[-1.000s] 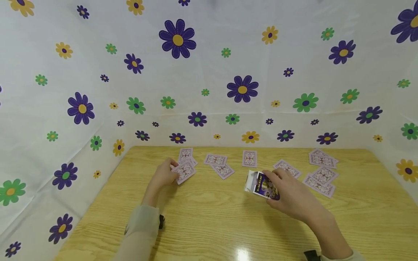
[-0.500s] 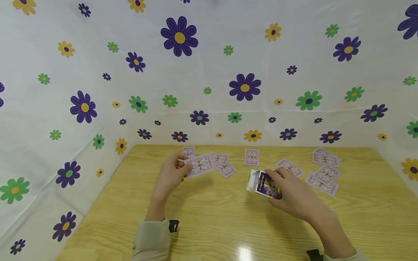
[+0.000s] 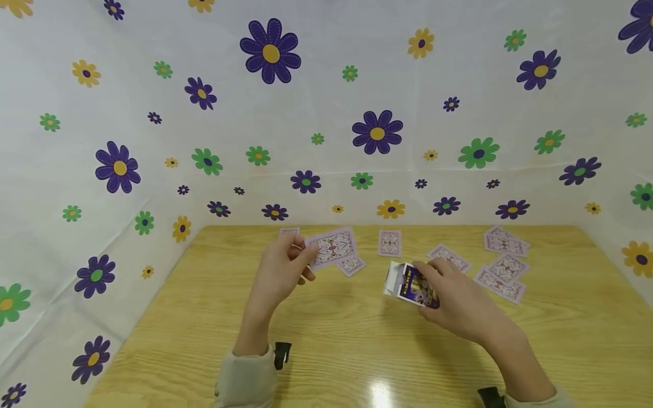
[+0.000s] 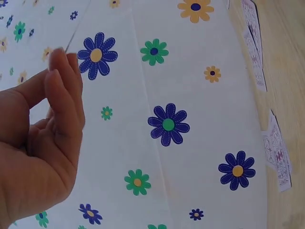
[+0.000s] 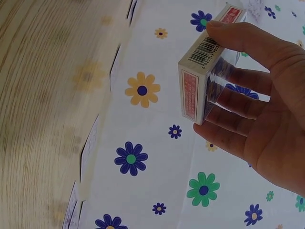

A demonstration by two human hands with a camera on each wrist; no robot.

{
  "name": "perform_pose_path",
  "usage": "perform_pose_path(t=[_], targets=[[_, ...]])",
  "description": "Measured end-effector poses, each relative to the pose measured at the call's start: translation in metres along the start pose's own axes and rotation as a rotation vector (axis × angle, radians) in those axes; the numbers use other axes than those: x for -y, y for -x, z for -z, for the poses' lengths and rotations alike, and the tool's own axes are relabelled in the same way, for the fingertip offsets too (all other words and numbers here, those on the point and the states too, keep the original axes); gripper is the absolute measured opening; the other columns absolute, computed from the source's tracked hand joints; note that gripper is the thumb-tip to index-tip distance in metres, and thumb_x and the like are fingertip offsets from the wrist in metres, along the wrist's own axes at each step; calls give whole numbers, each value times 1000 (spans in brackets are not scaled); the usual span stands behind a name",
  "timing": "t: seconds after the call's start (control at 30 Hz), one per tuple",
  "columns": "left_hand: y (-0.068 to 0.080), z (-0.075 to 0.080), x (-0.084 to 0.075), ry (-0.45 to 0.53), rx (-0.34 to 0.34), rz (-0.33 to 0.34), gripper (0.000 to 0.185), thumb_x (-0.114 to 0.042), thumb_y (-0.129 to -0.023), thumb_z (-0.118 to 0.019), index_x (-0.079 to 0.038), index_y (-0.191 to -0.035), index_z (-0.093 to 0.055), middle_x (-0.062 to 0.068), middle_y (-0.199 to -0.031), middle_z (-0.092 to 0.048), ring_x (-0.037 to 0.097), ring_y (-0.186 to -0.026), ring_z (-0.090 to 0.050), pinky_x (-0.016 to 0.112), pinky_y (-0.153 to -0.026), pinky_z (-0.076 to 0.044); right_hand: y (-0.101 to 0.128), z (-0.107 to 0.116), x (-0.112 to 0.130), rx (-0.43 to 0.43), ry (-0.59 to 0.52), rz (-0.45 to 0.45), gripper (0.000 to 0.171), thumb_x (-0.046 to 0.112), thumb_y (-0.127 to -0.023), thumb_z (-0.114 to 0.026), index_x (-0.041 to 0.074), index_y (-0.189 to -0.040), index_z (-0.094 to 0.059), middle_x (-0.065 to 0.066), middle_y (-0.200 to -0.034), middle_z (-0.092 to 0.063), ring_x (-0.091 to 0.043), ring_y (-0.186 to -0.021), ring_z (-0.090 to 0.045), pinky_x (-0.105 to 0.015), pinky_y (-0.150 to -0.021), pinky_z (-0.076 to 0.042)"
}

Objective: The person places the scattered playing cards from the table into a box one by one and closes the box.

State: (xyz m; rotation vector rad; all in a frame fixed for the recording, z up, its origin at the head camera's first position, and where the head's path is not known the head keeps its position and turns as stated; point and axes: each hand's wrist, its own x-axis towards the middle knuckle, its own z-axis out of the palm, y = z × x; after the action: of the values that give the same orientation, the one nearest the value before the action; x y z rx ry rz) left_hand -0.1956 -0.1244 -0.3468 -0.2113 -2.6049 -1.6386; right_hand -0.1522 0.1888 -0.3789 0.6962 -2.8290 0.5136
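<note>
My left hand (image 3: pixel 287 266) pinches a playing card (image 3: pixel 334 248) by its left end, patterned back upward. The card overlaps the cards at the back left in the head view. In the left wrist view the left hand (image 4: pixel 52 129) has thumb and fingertips together, and the card hardly shows. My right hand (image 3: pixel 459 300) grips a purple and white card box (image 3: pixel 418 288) above the table, its flap end open and facing left. In the right wrist view, thumb and fingers clasp the box (image 5: pixel 205 62) across its sides, the barcode visible.
Face-down playing cards lie along the back of the wooden table (image 3: pixel 326 340): a single card (image 3: pixel 390 243) in the middle, one behind the box (image 3: pixel 449 256), several at the right (image 3: pixel 505 266), and a partly covered card (image 3: pixel 352 265). A flowered cloth (image 3: pixel 326 113) hangs behind.
My left hand has lifted the card from the left cluster and carried it rightward over the neighbouring cards. The right hand and the box stay about where they were.
</note>
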Motion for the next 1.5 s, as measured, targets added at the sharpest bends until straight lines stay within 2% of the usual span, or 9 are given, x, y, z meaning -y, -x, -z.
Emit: perform_pose_path(t=[0.13,0.27,0.53,0.77,1.07,1.3,1.5], targets=[[5,-6,-8,30,69,-36,14,-17,-98,-64,-5,-98,-58,9,-67,-69,21,-53,-66,31,-53,-56,1,3,0,2,9,-4,75,19,-74,-86,-1,-138,-52,-18,-120,-57,-27,-99,-60,-43,-80,-57],[7,-12,-12,48,100,-86,12,-15,-97,-65,-6,-101,-58,8,-60,-64,22,-52,-66,30,-53,-56,1,4,0,6,15,-7,74,18,-74,-86,-1,-138,-53,-18,-120,-57,-28,-100,-60,-45,-82,-57],[12,-19,-19,36,114,-157,14,-9,-95,-66,-3,-106,-59,5,-65,-66,18,-50,-63,29,-52,-56,2,3,1,5,9,-6,75,19,-75,-86,1,-139,-52,-17,-120,-57,-26,-98,-60,-43,-80,-57],[17,-31,-25,9,167,-212,23,-7,-95,-66,-2,-117,-60,4,-74,-67,15,-51,-62,28,-52,-57,2,1,3,13,11,-2,75,19,-75,-86,1,-139,-51,-16,-121,-57,-26,-101,-59,-43,-82,-56],[19,-43,-21,11,149,-256,23,-4,-94,-66,1,-117,-61,5,-76,-68,19,-51,-63,26,-50,-55,1,-1,7,14,14,14,75,18,-75,-86,1,-140,-51,-15,-121,-57,-25,-100,-59,-40,-80,-56],[20,-49,-19,-41,134,-279,23,-5,-95,-64,1,-117,-61,3,-74,-65,8,-50,-59,24,-47,-52,0,-3,10,9,10,30,76,18,-75,-86,0,-140,-51,-14,-120,-57,-23,-99,-59,-39,-82,-55],[21,-52,-17,-86,125,-273,25,-6,-96,-64,1,-120,-62,1,-74,-64,6,-49,-57,21,-44,-48,-2,-4,12,17,14,42,75,18,-75,-86,0,-139,-51,-14,-120,-57,-24,-100,-58,-41,-83,-55]])
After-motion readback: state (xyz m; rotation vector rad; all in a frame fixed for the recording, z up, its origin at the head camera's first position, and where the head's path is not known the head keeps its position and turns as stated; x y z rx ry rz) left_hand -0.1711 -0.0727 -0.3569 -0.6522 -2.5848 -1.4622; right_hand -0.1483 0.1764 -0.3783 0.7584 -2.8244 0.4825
